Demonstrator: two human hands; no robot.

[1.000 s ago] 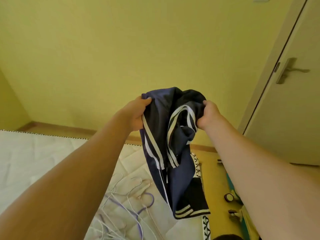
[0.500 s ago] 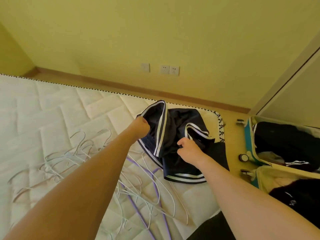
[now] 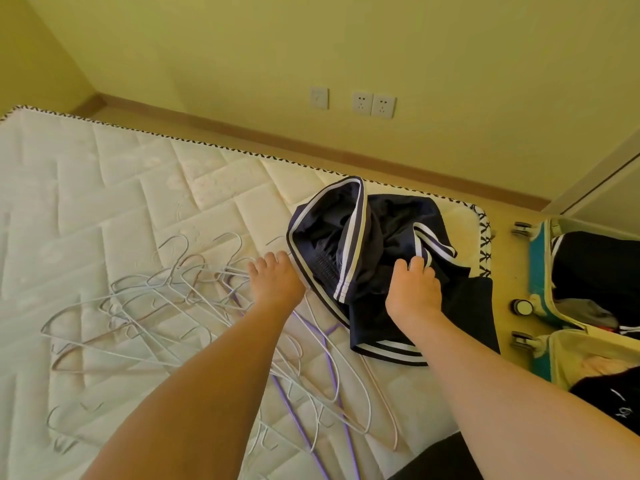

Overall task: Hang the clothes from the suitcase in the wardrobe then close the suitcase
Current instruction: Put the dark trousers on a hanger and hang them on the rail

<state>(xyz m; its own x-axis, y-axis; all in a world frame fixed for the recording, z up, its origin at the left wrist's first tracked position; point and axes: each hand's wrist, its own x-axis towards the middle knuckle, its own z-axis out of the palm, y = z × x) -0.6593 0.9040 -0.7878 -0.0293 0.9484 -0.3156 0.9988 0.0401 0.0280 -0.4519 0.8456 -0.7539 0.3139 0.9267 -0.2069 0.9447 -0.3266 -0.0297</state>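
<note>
A navy garment with white stripes (image 3: 381,237) lies crumpled on the right end of the bare mattress (image 3: 104,188). My right hand (image 3: 414,289) grips its cloth near a striped edge. My left hand (image 3: 273,278) is off the garment, fingers spread and relaxed, hovering over the pile of hangers (image 3: 166,299) just left of the cloth. The open teal suitcase (image 3: 538,268) lies on the floor at the right, with dark clothes (image 3: 595,265) inside. No wardrobe is in sight.
Several white and purple wire hangers are strewn over the mattress between my arms. A yellow wall with three sockets (image 3: 372,105) runs behind the bed. A door frame (image 3: 595,181) stands at the far right. A narrow strip of floor separates mattress and suitcase.
The garment was held up in the air by both hands, then came down onto the mattress. My left hand has let go of it and moved left over the hangers.
</note>
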